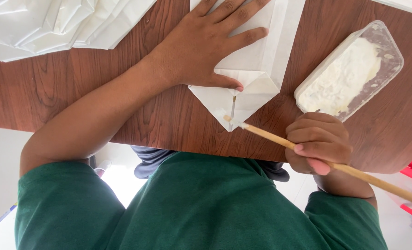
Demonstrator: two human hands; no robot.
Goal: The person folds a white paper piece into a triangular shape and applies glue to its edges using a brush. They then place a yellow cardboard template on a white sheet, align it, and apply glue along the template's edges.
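Wooden table (169,120) | left hand (206,46) flat (fingers spread) on paper bag (257,69) | right hand (318,148) grip closed on stick (271,136)

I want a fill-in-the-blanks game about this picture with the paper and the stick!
1. The left hand presses flat on a folded white paper ____.
2. The right hand grips a thin wooden stick whose tip touches the paper's pointed ____.
3. The clear rectangular plastic tub holds a ____ paste.
4. Everything lies on a brown ____ table.

Missing words: bag; flap; white; wooden
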